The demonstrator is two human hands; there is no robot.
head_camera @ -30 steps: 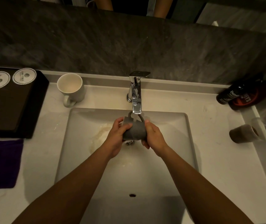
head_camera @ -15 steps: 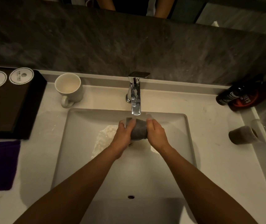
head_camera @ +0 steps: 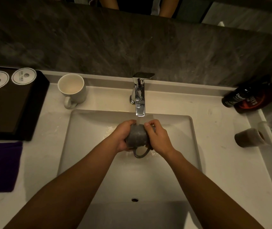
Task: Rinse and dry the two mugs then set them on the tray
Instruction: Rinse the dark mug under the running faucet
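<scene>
Dim warm light, wide-angle edge distortion

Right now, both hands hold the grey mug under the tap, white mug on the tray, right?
No: the head view shows the white mug on the counter beside the tray. The left hand and right hand do hold the grey mug under the tap.
</scene>
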